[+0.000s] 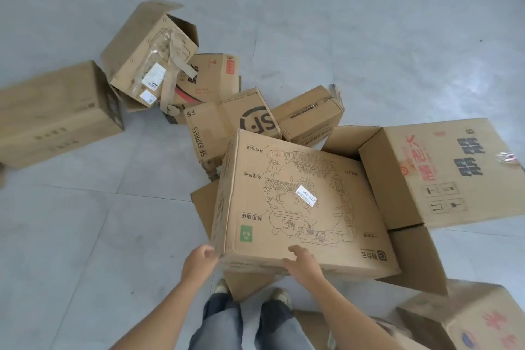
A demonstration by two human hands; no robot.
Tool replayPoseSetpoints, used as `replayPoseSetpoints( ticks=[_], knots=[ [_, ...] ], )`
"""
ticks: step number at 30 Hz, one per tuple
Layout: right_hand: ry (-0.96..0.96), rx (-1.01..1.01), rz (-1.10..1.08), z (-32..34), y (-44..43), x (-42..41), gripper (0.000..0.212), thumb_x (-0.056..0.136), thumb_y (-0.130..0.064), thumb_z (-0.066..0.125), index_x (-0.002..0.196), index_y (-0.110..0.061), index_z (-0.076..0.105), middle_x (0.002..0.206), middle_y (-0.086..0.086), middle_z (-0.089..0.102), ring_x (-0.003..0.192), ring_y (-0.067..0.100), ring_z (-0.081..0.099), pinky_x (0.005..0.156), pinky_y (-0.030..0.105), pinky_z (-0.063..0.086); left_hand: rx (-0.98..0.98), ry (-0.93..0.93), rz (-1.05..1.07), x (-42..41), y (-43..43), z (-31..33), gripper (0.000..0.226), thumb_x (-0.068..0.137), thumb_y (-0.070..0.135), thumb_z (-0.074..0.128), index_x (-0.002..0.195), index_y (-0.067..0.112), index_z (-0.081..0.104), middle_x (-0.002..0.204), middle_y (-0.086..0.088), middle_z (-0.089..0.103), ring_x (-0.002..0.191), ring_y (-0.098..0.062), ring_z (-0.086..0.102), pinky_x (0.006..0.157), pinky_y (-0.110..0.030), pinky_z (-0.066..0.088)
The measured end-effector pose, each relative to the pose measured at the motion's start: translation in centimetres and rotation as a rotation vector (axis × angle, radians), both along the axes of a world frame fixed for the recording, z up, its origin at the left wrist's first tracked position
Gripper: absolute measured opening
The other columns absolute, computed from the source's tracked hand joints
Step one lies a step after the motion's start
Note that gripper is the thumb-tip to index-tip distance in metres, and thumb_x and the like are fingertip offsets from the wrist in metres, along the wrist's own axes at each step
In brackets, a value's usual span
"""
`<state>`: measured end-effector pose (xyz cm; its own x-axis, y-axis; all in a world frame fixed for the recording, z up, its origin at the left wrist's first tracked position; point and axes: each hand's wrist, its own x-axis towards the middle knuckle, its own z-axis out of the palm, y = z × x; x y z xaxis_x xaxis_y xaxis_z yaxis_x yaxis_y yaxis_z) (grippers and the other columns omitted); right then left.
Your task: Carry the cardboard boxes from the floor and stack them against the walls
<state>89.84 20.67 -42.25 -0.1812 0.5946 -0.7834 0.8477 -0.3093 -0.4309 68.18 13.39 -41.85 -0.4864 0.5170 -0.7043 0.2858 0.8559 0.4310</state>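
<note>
The left hand (200, 263) and right hand (302, 264) curl their fingers round the near edge of the printed box (298, 207), seemingly to lift it.

Bottom-right box (480, 318) partly outside the frame.

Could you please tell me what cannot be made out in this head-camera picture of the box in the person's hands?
All in the head view:
- Walls: out of frame; only floor shows.
- Inside of the open box: covered by the illustrated box.
- Any fingers of the left hand and right hand beneath that box: hidden by it.
- Bottom-right box: cut off by the frame edge.
- White label: print too small.
</note>
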Motion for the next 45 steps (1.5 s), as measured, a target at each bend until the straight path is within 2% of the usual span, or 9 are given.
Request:
replayPoseSetpoints(
  ticks=[6, 10, 15, 22, 29, 33, 37, 41, 45],
  knots=[
    [-0.055, 0.048, 0.275, -3.5, 0.9, -2.1, 0.061, 0.09, -0.023, 0.046, 0.147, -0.026, 0.023, 0.154, -0.003, 0.019, 0.14, 0.022, 0.019, 0.109, 0.037, 0.028, -0.072, -0.02, -0.085, -0.6, -1.1, -4.8, 0.038, 0.09, 0.013, 0.056, 0.127, 0.005, 0.051, 0.13, -0.009, 0.054, 0.12, -0.023, 0.05, 0.093, -0.028, 0.04],
    [-0.056, 0.037, 0.278, -5.6, 0.8, -1.8, 0.063, 0.088, -0.022, 0.045, 0.146, -0.029, 0.023, 0.155, -0.004, 0.017, 0.14, 0.022, 0.017, 0.11, 0.037, 0.025, -0.079, -0.037, -0.09, -0.2, -1.3, -7.7, 0.033, 0.086, 0.011, 0.059, 0.118, 0.006, 0.053, 0.118, -0.008, 0.057, 0.1, -0.02, 0.052, 0.076, -0.025, 0.038],
    [-0.016, 0.023, 0.254, -7.1, 0.0, -1.6, 0.056, 0.087, -0.017, 0.045, 0.141, -0.027, 0.031, 0.151, -0.008, 0.023, 0.135, 0.024, 0.023, 0.106, 0.037, 0.031, 0.084, 0.064, 0.01, 0.8, -2.7, -9.8, 0.02, 0.084, 0.016, 0.067, 0.096, 0.014, 0.05, 0.104, -0.004, 0.06, 0.1, -0.022, 0.055, 0.074, -0.025, 0.036],
    [-0.027, 0.065, 0.307, -7.2, -1.2, -1.3, 0.059, 0.09, -0.031, 0.047, 0.144, -0.033, 0.024, 0.155, -0.011, 0.009, 0.14, 0.023, 0.012, 0.109, 0.039, 0.029, 0.264, 0.089, 0.26, 3.7, -3.2, -10.6, 0.03, 0.086, 0.023, 0.067, 0.109, 0.006, 0.057, 0.109, -0.007, 0.059, 0.104, -0.024, 0.055, 0.08, -0.028, 0.039],
    [-0.043, 0.14, 0.238, -7.2, -0.7, -0.2, 0.068, 0.088, -0.036, 0.052, 0.147, -0.036, 0.016, 0.156, -0.011, 0.006, 0.141, 0.024, 0.008, 0.108, 0.039, 0.03, 0.426, 0.084, 0.222, 4.1, -0.9, -11.3, 0.024, 0.077, 0.017, 0.076, 0.069, 0.008, 0.054, 0.078, -0.014, 0.06, 0.078, -0.03, 0.056, 0.064, -0.029, 0.041],
    [-0.017, 0.186, 0.17, -6.0, 0.9, 1.1, 0.074, 0.088, -0.032, 0.053, 0.148, -0.035, 0.01, 0.157, -0.012, 0.001, 0.143, 0.021, 0.003, 0.113, 0.042, 0.024, 0.57, 0.141, 0.178, 5.8, 2.5, -8.1, 0.045, 0.085, 0.012, 0.067, 0.054, 0.018, 0.034, 0.07, 0.0, 0.043, 0.066, -0.009, 0.041, 0.058, -0.013, 0.033],
    [0.004, 0.147, 0.173, -5.3, 2.3, 2.0, 0.072, 0.089, -0.026, 0.051, 0.148, -0.033, 0.012, 0.157, -0.01, 0.003, 0.145, 0.02, 0.003, 0.116, 0.043, 0.016, 0.537, 0.153, 0.235, 6.7, 5.0, -6.2, 0.035, 0.089, 0.015, 0.061, 0.062, 0.012, 0.039, 0.07, 0.006, 0.041, 0.067, -0.016, 0.04, 0.058, -0.026, 0.028],
    [0.015, 0.132, 0.182, -5.9, 2.7, 2.3, 0.071, 0.089, -0.019, 0.049, 0.148, -0.033, 0.013, 0.157, -0.012, 0.003, 0.145, 0.017, 0.004, 0.116, 0.041, 0.017, 0.545, 0.145, 0.223, 6.2, 5.5, -6.0, 0.014, 0.09, 0.015, 0.061, 0.098, 0.005, 0.056, 0.093, 0.0, 0.054, 0.088, -0.016, 0.05, 0.071, -0.024, 0.038],
    [-0.004, 0.184, 0.234, -6.8, 3.0, 2.7, 0.07, 0.089, -0.021, 0.05, 0.148, -0.035, 0.014, 0.157, -0.014, 0.005, 0.143, 0.016, 0.007, 0.114, 0.043, 0.021, 0.533, 0.204, 0.186, 6.3, 6.0, -6.8, 0.011, 0.092, 0.015, 0.056, 0.085, 0.009, 0.05, 0.089, -0.001, 0.05, 0.085, -0.017, 0.047, 0.07, -0.027, 0.035]
  ],
)
